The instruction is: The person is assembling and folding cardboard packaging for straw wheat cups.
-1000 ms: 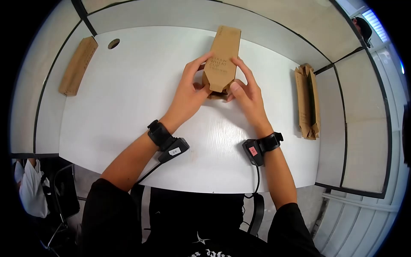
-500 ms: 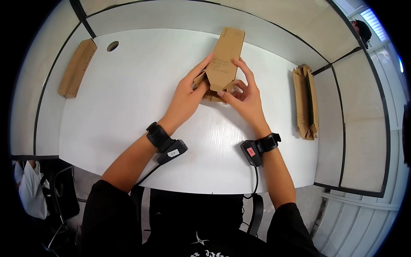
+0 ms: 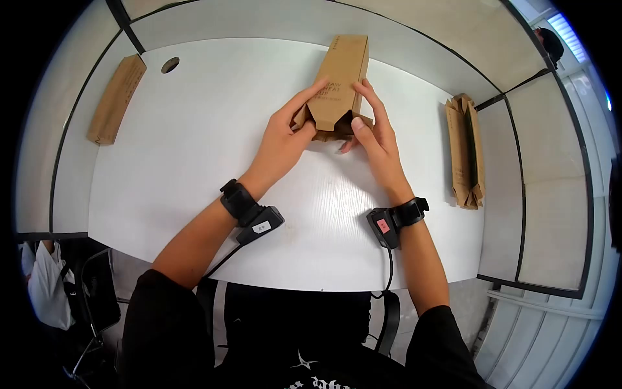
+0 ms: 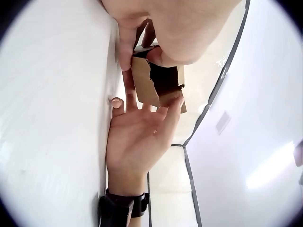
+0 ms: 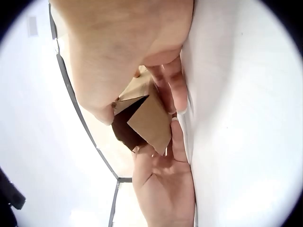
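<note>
A long brown cardboard box (image 3: pixel 343 71), printed with words like "wheat cup", lies at the back middle of the table, its near end towards me. That end stands open with its flaps spread, and a dark inside shows in the left wrist view past a flap (image 4: pixel 144 80). My left hand (image 3: pixel 283 142) grips the box's left side, thumb at the open end. On the other side my right hand (image 3: pixel 381 146) holds the box, its thumb against the right flap (image 5: pixel 151 123). Some fingers of both hands are hidden under and behind the box.
Another brown box (image 3: pixel 118 100) lies at the table's left edge. Near the right edge is an opened, partly flattened carton (image 3: pixel 464 155). Low partitions (image 3: pixel 311 24) enclose the back and sides of the white table (image 3: pixel 194 149), which has a cable hole (image 3: pixel 170 65).
The near end's flaps have spread wider apart. My right thumb moved across to the front flap and then back to the right flap. The box shifted slightly.
</note>
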The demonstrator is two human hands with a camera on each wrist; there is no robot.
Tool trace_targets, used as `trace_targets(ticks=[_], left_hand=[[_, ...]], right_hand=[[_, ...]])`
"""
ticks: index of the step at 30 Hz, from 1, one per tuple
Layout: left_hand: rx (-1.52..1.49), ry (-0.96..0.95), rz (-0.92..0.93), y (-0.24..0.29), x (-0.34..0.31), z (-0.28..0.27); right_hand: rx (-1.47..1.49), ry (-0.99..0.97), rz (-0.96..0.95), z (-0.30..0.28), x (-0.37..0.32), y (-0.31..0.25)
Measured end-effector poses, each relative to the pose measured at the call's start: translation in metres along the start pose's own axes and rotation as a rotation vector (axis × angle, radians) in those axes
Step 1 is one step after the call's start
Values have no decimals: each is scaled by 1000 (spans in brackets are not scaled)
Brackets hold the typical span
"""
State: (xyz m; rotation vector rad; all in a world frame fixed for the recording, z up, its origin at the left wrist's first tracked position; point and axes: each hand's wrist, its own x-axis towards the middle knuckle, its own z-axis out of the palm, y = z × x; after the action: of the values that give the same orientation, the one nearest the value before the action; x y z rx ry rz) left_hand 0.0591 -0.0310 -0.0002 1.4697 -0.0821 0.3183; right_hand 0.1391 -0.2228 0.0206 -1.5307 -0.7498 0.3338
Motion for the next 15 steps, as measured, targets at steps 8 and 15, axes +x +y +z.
trace_targets(ticks=[8, 15], left_hand=[[-38, -24, 25, -1, 1, 1], [-90, -10, -28, 6, 3, 1]], right_hand=[[27, 7, 37, 0, -1, -2], [11, -8, 42, -2, 2, 2]])
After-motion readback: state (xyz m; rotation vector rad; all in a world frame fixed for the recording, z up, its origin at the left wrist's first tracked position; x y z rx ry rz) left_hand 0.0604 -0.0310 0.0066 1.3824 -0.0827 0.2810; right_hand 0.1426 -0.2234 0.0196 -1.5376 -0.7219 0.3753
